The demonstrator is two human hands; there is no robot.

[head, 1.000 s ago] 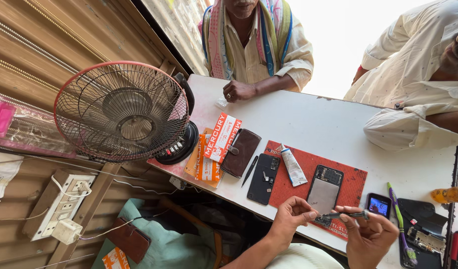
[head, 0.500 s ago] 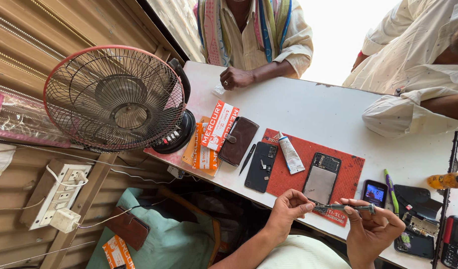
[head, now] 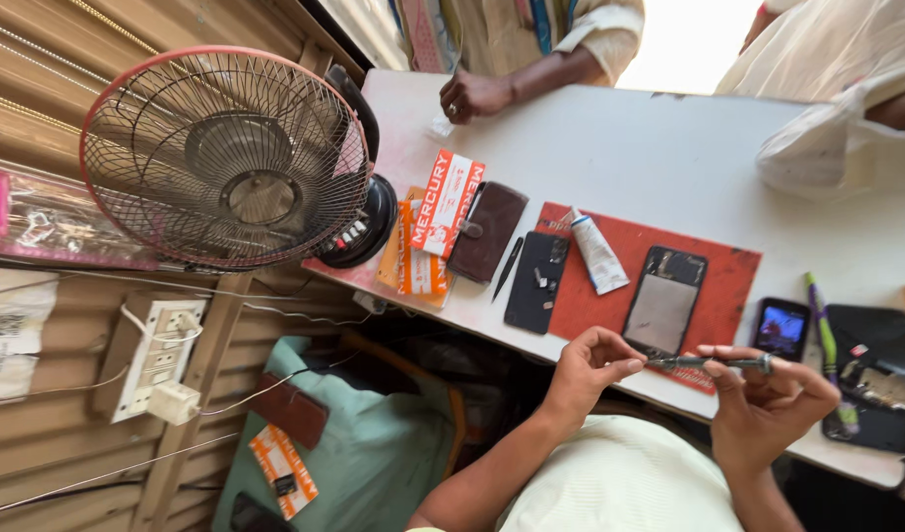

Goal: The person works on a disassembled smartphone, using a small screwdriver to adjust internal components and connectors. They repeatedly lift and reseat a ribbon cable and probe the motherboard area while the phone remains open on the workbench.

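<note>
My left hand (head: 587, 369) pinches the tip end of a slim dark screwdriver (head: 709, 364), and my right hand (head: 768, 404) grips its handle end. The tool lies level between both hands, just off the near edge of the white table (head: 669, 148). Right behind the hands an opened phone (head: 665, 303) lies on a red work mat (head: 728, 271). A black phone back panel (head: 536, 282) and a white glue tube (head: 598, 252) lie on the mat's left part.
A brown wallet (head: 487, 232) and orange-white boxes (head: 433, 232) sit by a red-rimmed table fan (head: 226, 158). A small lit phone (head: 780, 327), a green pen (head: 822, 325) and dark cases lie right. Two other people lean on the far side. A wall socket (head: 157, 355) hangs left.
The view has shifted slightly, so the fan and table sit a little differently in frame. Both hands stay on the screwdriver near the table edge, with the left fingers closer on its tip.
</note>
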